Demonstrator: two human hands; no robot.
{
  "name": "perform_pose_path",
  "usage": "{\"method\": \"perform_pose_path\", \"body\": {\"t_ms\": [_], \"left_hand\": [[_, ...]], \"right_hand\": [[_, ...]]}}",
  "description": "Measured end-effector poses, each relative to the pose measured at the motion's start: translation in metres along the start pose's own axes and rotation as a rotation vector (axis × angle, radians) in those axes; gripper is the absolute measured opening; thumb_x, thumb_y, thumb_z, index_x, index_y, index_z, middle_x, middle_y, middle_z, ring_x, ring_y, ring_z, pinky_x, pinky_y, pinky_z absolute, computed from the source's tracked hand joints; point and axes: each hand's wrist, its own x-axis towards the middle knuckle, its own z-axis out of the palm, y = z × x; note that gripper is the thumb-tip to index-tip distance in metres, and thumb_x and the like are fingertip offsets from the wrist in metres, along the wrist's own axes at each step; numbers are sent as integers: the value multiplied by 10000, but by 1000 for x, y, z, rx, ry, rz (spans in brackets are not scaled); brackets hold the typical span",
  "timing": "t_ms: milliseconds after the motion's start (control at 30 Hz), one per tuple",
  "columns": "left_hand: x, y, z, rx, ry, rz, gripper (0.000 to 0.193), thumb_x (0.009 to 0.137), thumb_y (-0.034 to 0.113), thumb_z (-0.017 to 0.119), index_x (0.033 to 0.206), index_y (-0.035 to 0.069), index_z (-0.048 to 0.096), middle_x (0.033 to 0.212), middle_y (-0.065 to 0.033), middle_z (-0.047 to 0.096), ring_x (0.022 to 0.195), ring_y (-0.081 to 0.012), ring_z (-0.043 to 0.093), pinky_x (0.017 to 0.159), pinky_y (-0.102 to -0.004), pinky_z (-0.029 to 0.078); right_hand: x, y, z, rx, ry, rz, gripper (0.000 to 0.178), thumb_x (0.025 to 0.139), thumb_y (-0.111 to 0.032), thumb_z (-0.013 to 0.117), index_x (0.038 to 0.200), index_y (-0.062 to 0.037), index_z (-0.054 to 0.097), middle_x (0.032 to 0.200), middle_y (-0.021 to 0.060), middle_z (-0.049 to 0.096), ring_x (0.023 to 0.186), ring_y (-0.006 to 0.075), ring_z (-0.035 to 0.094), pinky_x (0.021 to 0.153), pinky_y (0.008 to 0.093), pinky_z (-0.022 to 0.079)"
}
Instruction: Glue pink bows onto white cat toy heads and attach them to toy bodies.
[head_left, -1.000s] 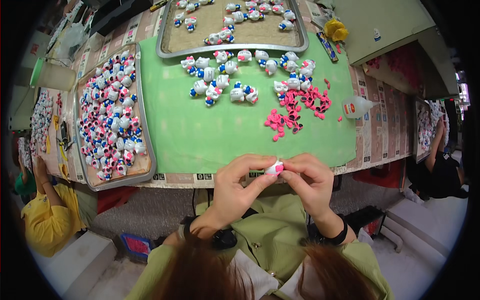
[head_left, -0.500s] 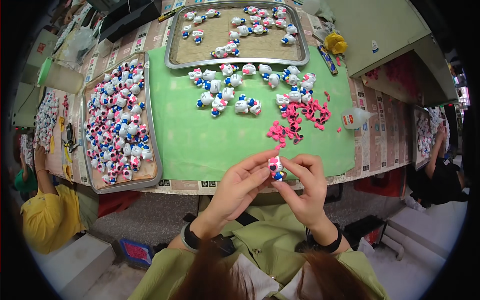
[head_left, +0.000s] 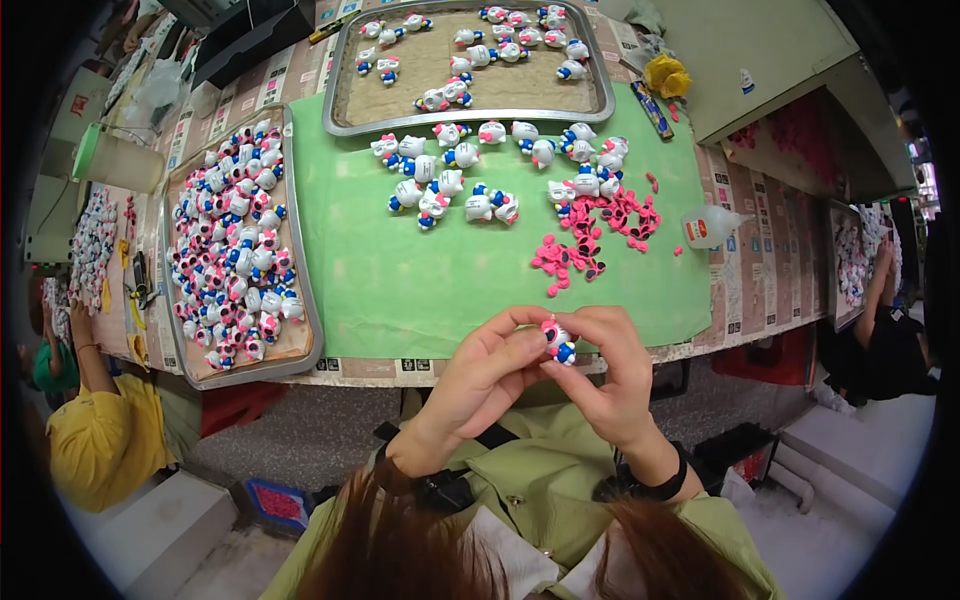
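Observation:
Just over the near edge of the green mat [head_left: 400,300], a small cat figurine [head_left: 560,345] is held between both hands. It is white and blue, with a pink piece with dark ovals on its head. My left hand [head_left: 490,365] pinches it from the left with thumb and forefinger. On the other side, my right hand [head_left: 610,370] grips it with its thumb and fingertips. Pink parts [head_left: 570,258] with dark ovals lie in a loose pile beyond my hands. More white and blue figurines [head_left: 480,205] stand or lie across the far half of the mat.
A metal tray [head_left: 312,340] crowded with figurines stands at the left. Another tray [head_left: 340,128] with fewer sits at the back. At the right are a small bottle [head_left: 708,228], a yellow crumpled thing [head_left: 667,77] and a cabinet [head_left: 780,70]. People work at both sides.
The figurine has tilted in my fingers, its blue lower end swinging to the right. Both hands stay close together around it. The whole view has shifted slightly.

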Motion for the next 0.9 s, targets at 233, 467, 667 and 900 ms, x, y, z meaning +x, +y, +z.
{"method": "perform_pose_path", "body": {"t_ms": [233,467,667,900], "left_hand": [[-1,1,4,31,-12,44,293,841,60,467,1129,11,438,987,-67,542,913,-128,523,786,-263,438],[-1,-1,1,56,7,31,278,836,58,472,1106,-6,459,987,-64,545,896,-121,527,783,-264,439],[-3,1,-2,106,-34,87,283,821,18,480,1101,-19,464,1007,-78,543,926,-129,521,787,-262,441],[-6,-8,6,779,67,564,270,733,-61,548,1002,-33,546,1004,-113,548,910,-157,531,818,-258,421]], "right_hand": [[-1,-1,2,-2,49,-33,313,623,14,667,921,14,574,889,129,560,783,236,549,631,285,456],[-6,-3,6,-79,85,-68,275,617,5,681,874,28,588,847,133,568,727,230,562,575,283,467],[-7,-6,5,15,71,-21,261,639,19,654,892,27,591,898,147,576,785,242,570,643,285,469],[-7,1,-2,303,14,112,254,681,59,592,933,35,589,982,158,575,883,217,565,749,277,445]]}}
